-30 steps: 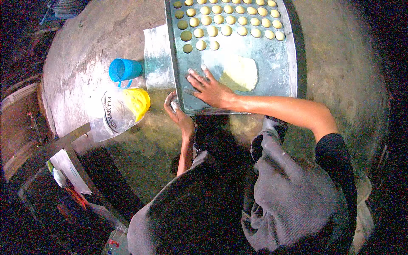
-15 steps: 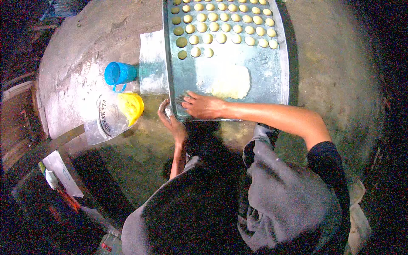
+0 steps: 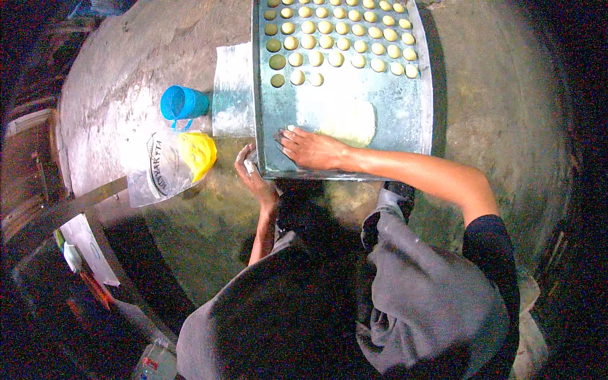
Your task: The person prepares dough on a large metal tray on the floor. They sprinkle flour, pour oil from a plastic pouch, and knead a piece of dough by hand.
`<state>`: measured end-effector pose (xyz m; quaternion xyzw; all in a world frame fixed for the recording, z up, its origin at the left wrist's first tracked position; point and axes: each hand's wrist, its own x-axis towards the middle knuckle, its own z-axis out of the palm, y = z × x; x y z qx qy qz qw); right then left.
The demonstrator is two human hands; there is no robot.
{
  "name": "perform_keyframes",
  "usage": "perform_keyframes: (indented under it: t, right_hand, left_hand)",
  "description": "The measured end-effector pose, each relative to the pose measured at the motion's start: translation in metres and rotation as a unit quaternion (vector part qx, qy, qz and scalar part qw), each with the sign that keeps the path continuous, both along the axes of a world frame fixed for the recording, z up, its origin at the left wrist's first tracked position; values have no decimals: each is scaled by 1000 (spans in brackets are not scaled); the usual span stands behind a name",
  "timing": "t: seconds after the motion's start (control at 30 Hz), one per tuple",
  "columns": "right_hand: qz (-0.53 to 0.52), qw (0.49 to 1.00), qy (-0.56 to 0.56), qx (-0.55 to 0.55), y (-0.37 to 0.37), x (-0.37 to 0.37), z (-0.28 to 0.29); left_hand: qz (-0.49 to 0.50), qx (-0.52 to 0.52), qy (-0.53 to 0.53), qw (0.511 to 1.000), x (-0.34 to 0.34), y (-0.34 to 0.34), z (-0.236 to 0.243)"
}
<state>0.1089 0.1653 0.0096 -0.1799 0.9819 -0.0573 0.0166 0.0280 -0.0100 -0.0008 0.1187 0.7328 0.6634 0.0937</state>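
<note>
A grey metal tray [image 3: 278, 114] lies in front of me, its far part covered by rows of small round pale dough balls [image 3: 325, 42]. Flat on its near left part rests my right hand [image 3: 315, 149], palm down with the fingers stretched out and slightly apart; what lies beneath the palm is hidden. Just beyond that hand, a flattened pale dough piece [image 3: 361, 123] is spread on the metal. My left hand [image 3: 256, 177] is curled against the tray's near left corner, gripping its outer side, and something whitish shows at its fingers.
Left of the tray are a floury clear sheet [image 3: 233, 95], a blue mug [image 3: 183, 103] and a plastic bag [image 3: 168, 166] with yellow contents [image 3: 201, 155]. All rest on a worn concrete floor [image 3: 494, 95]. My trousered knees [image 3: 430, 278] are close to the tray's near edge.
My right hand has slid slightly away from me across the tray, its fingers a little more spread. The left hand stays at the corner. The whole view has shifted slightly.
</note>
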Motion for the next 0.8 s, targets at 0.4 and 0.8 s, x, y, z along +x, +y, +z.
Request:
perform_keyframes:
  t: [0.4, 0.8]
  right_hand:
    - [-60, 998, 4, 30, -1, -22, 3]
    - [-109, 958, 30, -262, 12, 5, 5]
  left_hand:
    - [5, 7, 10, 1000, -1, -5, 2]
    - [30, 0, -10, 1000, -6, 16, 30]
